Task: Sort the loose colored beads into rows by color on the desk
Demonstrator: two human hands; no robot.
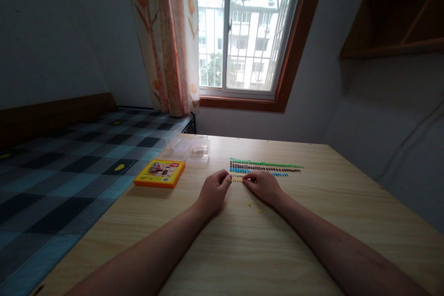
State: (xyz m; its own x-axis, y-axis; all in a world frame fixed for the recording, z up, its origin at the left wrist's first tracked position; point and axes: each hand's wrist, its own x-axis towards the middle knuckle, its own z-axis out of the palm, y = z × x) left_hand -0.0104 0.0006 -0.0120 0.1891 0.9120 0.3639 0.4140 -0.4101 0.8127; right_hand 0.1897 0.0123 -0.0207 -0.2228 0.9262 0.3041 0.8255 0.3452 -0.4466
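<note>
On the light wooden table lie three long rows of tiny pieces: a green row, a dark brown row and a blue row. In front of them a short yellow row starts. My left hand and my right hand rest on the table with fingers curled, their fingertips pinched together at the two ends of that yellow row. What the fingertips hold is too small to see. Two loose yellow pieces lie near my right wrist.
A yellow-orange flat box lies to the left of my hands, and a clear plastic case stands open behind it. A bed with a checked cover adjoins the table's left edge. A window and a curtain are beyond, shelves at the upper right.
</note>
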